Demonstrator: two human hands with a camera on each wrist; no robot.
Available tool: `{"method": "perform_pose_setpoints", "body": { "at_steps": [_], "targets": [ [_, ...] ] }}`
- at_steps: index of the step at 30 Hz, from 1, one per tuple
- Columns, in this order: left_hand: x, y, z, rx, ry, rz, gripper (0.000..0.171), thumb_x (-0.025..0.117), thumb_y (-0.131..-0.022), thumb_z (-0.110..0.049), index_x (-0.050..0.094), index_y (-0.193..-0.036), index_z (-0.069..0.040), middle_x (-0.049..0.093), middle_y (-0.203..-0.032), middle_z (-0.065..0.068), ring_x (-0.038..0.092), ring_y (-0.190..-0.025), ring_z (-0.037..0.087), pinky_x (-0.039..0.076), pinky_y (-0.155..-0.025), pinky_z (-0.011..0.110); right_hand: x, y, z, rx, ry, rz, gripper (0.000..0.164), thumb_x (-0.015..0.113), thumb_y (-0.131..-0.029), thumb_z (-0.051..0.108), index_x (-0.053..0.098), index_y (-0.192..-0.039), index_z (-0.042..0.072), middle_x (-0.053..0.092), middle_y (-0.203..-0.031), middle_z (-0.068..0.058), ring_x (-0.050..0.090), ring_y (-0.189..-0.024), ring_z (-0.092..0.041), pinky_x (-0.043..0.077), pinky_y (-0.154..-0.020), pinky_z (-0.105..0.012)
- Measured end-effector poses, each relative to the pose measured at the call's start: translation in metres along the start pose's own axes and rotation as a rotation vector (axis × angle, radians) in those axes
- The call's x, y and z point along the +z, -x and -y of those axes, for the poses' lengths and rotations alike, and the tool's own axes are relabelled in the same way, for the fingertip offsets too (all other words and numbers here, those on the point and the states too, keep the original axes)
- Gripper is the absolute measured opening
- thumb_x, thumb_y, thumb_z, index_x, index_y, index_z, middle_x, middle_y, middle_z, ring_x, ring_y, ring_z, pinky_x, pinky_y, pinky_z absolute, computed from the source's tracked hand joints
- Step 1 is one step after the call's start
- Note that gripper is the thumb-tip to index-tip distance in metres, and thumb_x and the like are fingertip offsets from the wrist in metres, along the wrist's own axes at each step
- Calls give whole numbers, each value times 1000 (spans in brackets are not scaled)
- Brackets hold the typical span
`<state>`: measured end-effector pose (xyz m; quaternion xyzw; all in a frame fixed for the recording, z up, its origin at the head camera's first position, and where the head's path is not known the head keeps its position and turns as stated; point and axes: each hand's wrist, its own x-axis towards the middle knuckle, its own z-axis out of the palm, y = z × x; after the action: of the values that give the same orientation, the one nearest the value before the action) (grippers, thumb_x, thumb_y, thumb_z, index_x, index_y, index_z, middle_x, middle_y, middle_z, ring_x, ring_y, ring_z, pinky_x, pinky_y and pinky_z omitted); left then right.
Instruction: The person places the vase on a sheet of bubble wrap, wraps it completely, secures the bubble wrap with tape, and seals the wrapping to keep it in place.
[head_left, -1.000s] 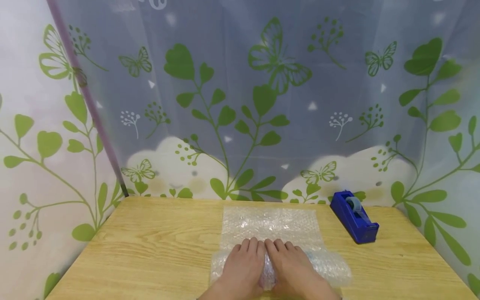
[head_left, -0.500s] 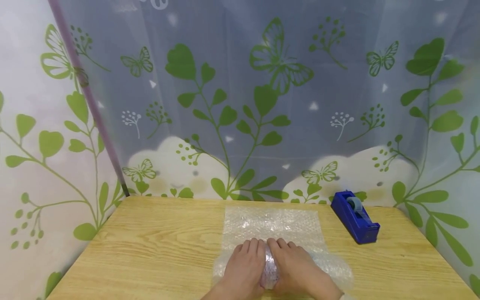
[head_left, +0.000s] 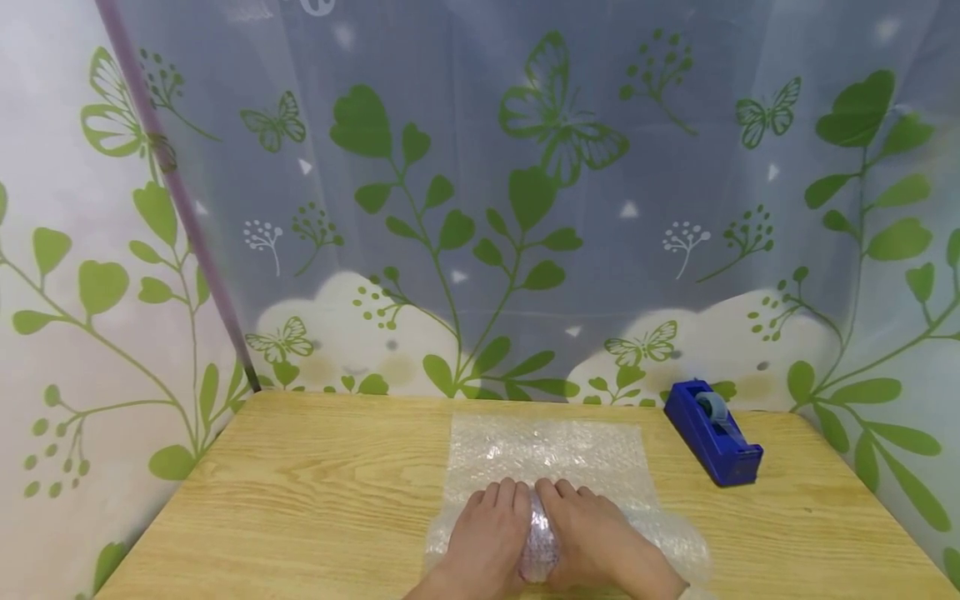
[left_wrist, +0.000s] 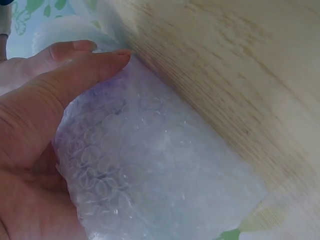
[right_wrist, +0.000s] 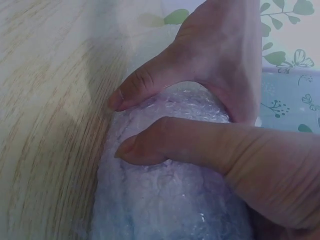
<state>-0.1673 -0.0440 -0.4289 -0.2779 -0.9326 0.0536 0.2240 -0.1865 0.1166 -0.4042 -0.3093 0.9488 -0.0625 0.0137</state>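
Note:
A bubble wrap roll [head_left: 540, 546], purplish between the hands, lies across the near part of the table. My left hand [head_left: 487, 529] and right hand [head_left: 588, 533] grip it side by side, fingers curved over its far side. In the left wrist view, the left thumb [left_wrist: 87, 75] presses along the near side of the bubble wrap [left_wrist: 155, 155]. The right thumb [right_wrist: 150, 145] does the same in the right wrist view, with the left hand [right_wrist: 215, 60] just beyond it. From the roll, a flat bubble wrap sheet [head_left: 547, 446] extends toward the back. Whatever is inside the roll is hidden by the layers.
A blue tape dispenser [head_left: 712, 433] with a roll of clear tape stands at the back right of the wooden table [head_left: 300, 483]. Behind the table hangs a curtain [head_left: 465, 208] printed with leaves and butterflies.
The gap between my hands has widened slightly, showing more of the purplish roll. Both hands keep their grip, and the flat sheet stays spread out behind.

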Motion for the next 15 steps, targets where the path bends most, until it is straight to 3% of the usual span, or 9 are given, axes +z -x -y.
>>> {"method": "perform_pose_setpoints", "body": {
  "at_steps": [15],
  "targets": [
    [-1,-1,4,11,32,49,80,84,-50,-43,51,-111,-3,48,-90,2,50,-83,14,46,-71,26,-4,-3,-3,-41,-31,29,74,85,-48,34,47,-106,10,50,-87,0,53,-72,-20,49,-61,-36]
  ]
}}
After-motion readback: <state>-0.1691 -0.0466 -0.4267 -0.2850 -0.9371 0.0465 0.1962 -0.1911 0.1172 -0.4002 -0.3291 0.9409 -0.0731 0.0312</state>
